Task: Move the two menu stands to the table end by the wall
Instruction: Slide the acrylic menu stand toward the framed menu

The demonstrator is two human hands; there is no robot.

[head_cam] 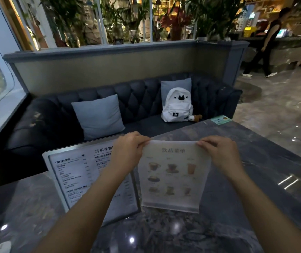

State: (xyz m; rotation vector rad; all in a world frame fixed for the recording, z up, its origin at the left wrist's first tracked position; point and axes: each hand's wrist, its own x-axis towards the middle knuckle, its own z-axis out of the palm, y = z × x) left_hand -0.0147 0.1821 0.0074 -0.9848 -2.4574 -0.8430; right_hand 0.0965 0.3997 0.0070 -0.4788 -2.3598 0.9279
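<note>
A small upright menu stand with drink pictures stands on the dark marble table, near its middle. My left hand pinches its top left corner and my right hand pinches its top right corner. Just left of it stands a larger menu stand with black text on white; my left forearm crosses in front of its right part and hides it. The two stands are close, nearly touching.
A dark tufted sofa with two grey cushions and a white backpack lies beyond the table. A green card lies at the table's far right corner. The window wall is at left. A person walks at far right.
</note>
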